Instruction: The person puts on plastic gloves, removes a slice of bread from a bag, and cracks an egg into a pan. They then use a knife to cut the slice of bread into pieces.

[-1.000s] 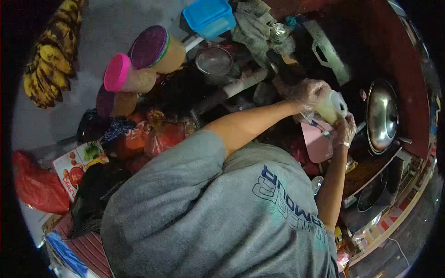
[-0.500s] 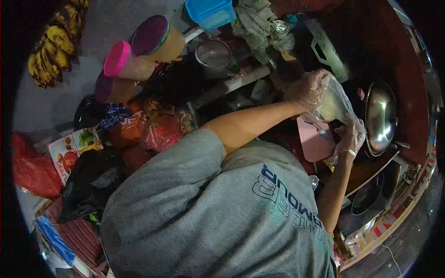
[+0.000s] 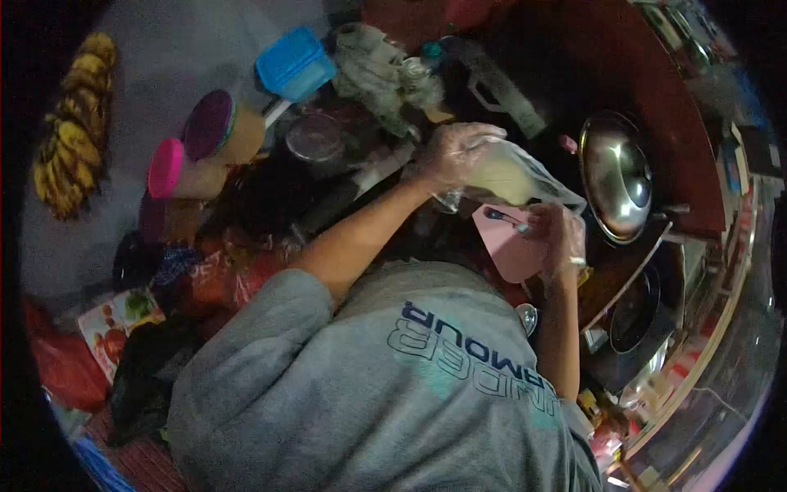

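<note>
A clear plastic bag (image 3: 545,182) with a pale, rounded lump (image 3: 502,180) inside is stretched between my two hands. My left hand (image 3: 459,156), in a thin see-through plastic glove, is closed on the bag's left end. At the lower right end, my right hand (image 3: 561,234), gloved the same way, has its fingers closed on the plastic. Just below the bag lies a pink board (image 3: 512,250) with a small dark-handled utensil (image 3: 504,216) on it.
A shiny metal lid (image 3: 616,176) and a dark pan (image 3: 635,307) are to the right. Toward the left stand lidded tubs (image 3: 209,127), a blue container (image 3: 295,64) and bananas (image 3: 74,156). A grey cloth (image 3: 369,61) lies at the back.
The camera view has turned, shifting the scene leftward. The bag is drawn out more sideways between my hands, and the utensil on the pink board shows more clearly.
</note>
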A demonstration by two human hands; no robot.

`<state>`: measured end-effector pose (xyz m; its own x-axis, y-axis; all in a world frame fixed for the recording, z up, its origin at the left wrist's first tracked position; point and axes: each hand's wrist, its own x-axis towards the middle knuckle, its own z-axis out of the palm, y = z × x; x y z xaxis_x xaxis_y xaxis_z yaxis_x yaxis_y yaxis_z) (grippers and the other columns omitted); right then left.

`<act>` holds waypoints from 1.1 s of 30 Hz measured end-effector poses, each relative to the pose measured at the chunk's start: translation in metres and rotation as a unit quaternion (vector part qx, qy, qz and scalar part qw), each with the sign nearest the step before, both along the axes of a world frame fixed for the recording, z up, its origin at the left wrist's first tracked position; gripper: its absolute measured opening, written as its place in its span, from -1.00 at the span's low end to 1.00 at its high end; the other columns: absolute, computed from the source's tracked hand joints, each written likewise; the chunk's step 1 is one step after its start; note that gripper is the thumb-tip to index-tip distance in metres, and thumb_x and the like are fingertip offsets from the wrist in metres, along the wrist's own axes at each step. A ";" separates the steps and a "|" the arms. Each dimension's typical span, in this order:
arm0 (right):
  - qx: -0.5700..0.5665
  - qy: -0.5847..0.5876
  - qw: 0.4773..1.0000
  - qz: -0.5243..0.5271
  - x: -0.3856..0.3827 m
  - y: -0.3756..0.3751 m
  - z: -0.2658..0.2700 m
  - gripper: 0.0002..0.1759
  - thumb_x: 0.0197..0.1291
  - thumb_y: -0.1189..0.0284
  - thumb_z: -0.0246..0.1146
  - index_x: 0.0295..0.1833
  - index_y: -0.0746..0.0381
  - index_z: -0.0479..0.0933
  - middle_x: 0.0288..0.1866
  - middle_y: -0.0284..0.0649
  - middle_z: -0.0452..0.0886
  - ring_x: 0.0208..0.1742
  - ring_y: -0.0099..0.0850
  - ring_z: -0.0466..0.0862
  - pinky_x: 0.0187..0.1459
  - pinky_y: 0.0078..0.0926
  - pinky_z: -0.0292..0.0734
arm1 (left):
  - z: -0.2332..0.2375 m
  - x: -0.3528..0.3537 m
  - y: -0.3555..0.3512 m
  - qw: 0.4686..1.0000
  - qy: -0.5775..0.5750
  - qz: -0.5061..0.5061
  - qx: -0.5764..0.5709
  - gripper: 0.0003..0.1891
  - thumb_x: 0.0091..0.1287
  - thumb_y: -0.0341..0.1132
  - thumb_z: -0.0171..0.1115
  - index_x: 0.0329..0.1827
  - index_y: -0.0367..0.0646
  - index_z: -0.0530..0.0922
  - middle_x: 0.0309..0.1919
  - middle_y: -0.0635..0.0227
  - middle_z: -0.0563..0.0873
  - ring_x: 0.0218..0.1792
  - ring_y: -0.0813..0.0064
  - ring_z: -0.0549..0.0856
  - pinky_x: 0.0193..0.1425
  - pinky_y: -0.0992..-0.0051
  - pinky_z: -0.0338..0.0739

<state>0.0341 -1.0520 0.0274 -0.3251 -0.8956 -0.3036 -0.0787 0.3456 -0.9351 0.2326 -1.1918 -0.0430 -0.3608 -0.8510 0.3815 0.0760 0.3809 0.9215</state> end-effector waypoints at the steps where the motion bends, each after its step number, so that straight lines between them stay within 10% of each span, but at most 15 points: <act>1: 0.057 -0.071 0.996 0.007 0.002 -0.002 -0.010 -0.33 0.36 -0.13 0.08 -0.04 0.34 0.62 -0.27 -0.09 0.70 -0.38 -0.33 0.68 -0.27 -0.34 0.65 | 0.002 0.003 -0.003 1.000 -0.007 -0.016 0.008 -0.80 0.39 -0.45 0.22 0.02 -0.19 0.68 -0.03 0.26 0.78 0.02 0.48 0.72 0.18 0.42 0.56; 5: 0.143 -0.302 0.941 0.049 0.038 -0.032 -0.015 0.05 0.25 -0.37 -0.03 0.45 0.39 0.22 0.26 0.09 0.51 -0.13 -0.23 0.69 -0.14 -0.07 0.72 | 0.013 0.016 -0.009 0.992 -0.051 -0.111 0.028 -0.81 0.31 -0.45 0.30 -0.04 -0.22 0.70 -0.10 0.23 0.79 -0.02 0.40 0.74 0.13 0.40 0.59; 10: 0.113 -0.329 0.923 -0.165 0.038 -0.063 -0.050 -0.43 0.30 0.13 0.31 0.20 0.31 0.40 0.03 0.01 0.55 -0.07 -0.11 0.65 -0.18 -0.07 0.72 | 0.035 0.029 -0.032 0.942 -0.111 -0.318 0.009 -0.72 0.23 -0.25 0.44 -0.13 -0.28 0.71 -0.21 0.20 0.78 -0.06 0.33 0.74 0.10 0.37 0.59; 14: -0.031 -0.259 0.952 -0.158 0.051 -0.049 -0.067 -0.44 0.25 0.08 0.38 0.08 0.36 0.53 -0.17 -0.11 0.65 -0.27 -0.31 0.64 -0.21 -0.32 0.62 | 0.082 -0.001 -0.018 0.937 -0.286 -0.188 -0.071 -0.67 0.24 -0.18 0.40 -0.11 -0.29 0.71 -0.19 0.07 0.78 -0.10 0.25 0.77 0.02 0.28 0.62; 17: -0.005 -0.154 0.970 -0.187 0.053 -0.045 -0.051 -0.45 0.28 0.03 0.35 0.01 0.35 0.58 -0.18 -0.14 0.67 -0.29 -0.39 0.59 -0.24 -0.36 0.53 | 0.078 -0.019 -0.031 0.835 -0.445 -0.301 -0.120 -0.73 0.27 -0.24 0.34 -0.13 -0.27 0.71 -0.25 -0.02 0.76 -0.16 0.12 0.78 -0.05 0.25 0.62; 25: 0.040 -0.215 0.937 -0.273 0.071 -0.022 -0.044 -0.35 0.39 -0.05 0.16 0.02 0.45 0.54 -0.36 -0.12 0.68 -0.35 -0.27 0.72 -0.48 -0.36 0.75 | 0.101 -0.020 -0.053 0.895 -0.303 0.054 -0.323 -0.87 0.20 -0.43 0.23 -0.26 -0.27 0.69 -0.29 0.04 0.76 -0.21 0.04 0.75 -0.08 0.19 0.63; 30: -0.025 -0.195 0.935 -0.295 0.080 -0.006 -0.061 -0.41 0.43 -0.03 0.13 -0.12 0.39 0.56 -0.38 -0.13 0.58 -0.52 -0.32 0.63 -0.58 -0.33 0.68 | 0.081 -0.039 -0.025 0.870 -0.234 -0.363 -0.239 -0.82 0.17 -0.42 0.22 -0.25 -0.24 0.74 -0.30 0.05 0.78 -0.28 0.07 0.77 -0.12 0.16 0.65; 32: 0.024 -0.158 0.943 -0.290 0.082 -0.007 -0.065 -0.39 0.42 -0.06 0.12 -0.23 0.36 0.58 -0.49 -0.15 0.57 -0.60 -0.35 0.59 -0.62 -0.33 0.63 | 0.040 -0.048 -0.027 0.707 -0.571 -0.294 -0.296 -0.78 0.22 -0.34 0.21 -0.20 -0.26 0.74 -0.24 0.03 0.79 -0.21 0.08 0.78 -0.06 0.22 0.66; 33: 0.036 -0.085 0.964 -0.248 0.080 -0.004 -0.079 -0.28 0.48 -0.05 0.01 -0.35 0.45 0.58 -0.61 -0.11 0.59 -0.58 -0.32 0.65 -0.45 -0.37 0.58 | 0.027 -0.053 -0.037 0.713 -0.603 -0.247 -0.259 -0.73 0.25 -0.25 0.21 -0.18 -0.25 0.74 -0.24 0.03 0.79 -0.18 0.07 0.79 -0.03 0.22 0.67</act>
<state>0.1141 -1.0562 -0.0520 -0.6478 -0.6177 -0.4459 0.2653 0.3658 -0.8921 0.1798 -1.2284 -0.0159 -0.8993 -0.3641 -0.2424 -0.4096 0.8953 0.1749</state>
